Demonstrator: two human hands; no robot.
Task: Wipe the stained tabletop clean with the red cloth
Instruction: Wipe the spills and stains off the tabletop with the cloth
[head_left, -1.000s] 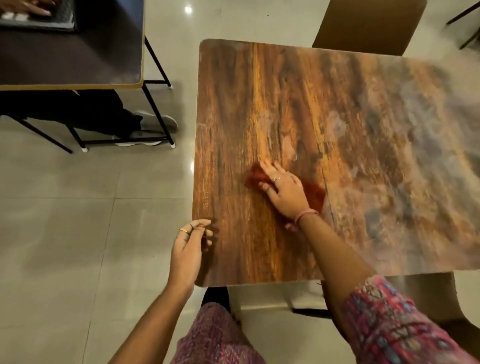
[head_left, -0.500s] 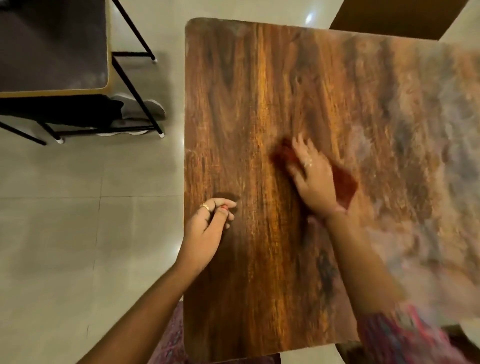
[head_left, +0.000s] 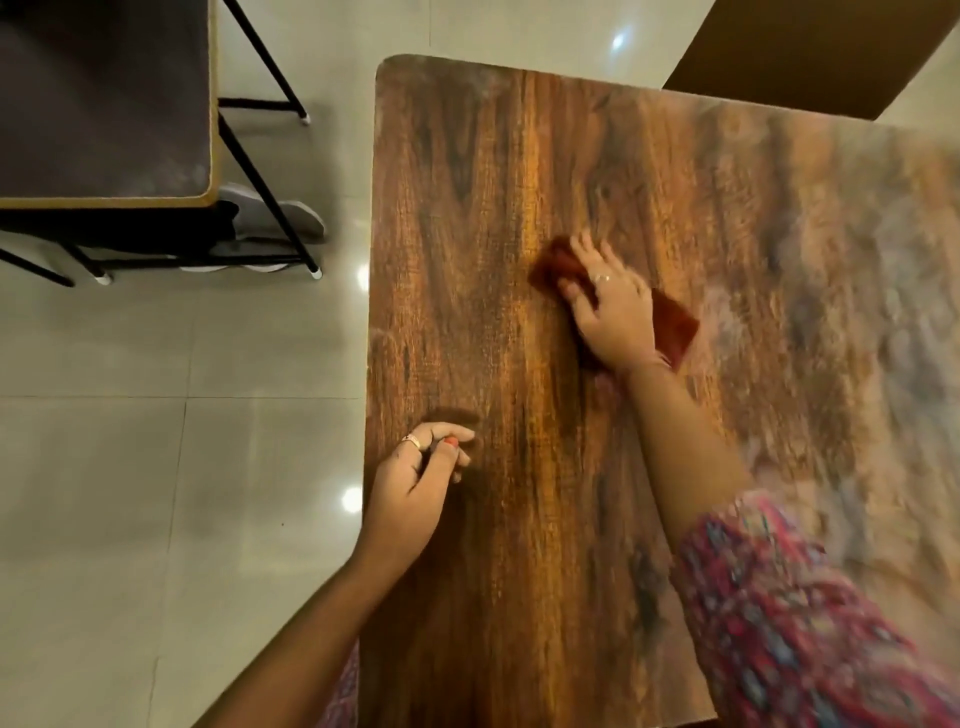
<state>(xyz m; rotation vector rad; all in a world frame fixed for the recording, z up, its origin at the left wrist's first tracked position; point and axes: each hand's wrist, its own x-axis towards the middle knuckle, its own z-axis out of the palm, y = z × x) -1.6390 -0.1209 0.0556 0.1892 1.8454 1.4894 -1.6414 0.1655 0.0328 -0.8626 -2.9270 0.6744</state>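
We see the red cloth (head_left: 675, 325) lying flat on the wood-grain surface (head_left: 498, 218), near its middle, pinned under the right hand (head_left: 613, 306), whose fingers (head_left: 587, 249) are spread and pressed down on the cloth rather than gripping it. A pale, cloudy film covers the surface to the right of the cloth. Our left hand (head_left: 415, 483) rests at the surface's left edge with its fingers curled loosely together, holding nothing. A patterned sleeve (head_left: 789, 613) covers the right forearm.
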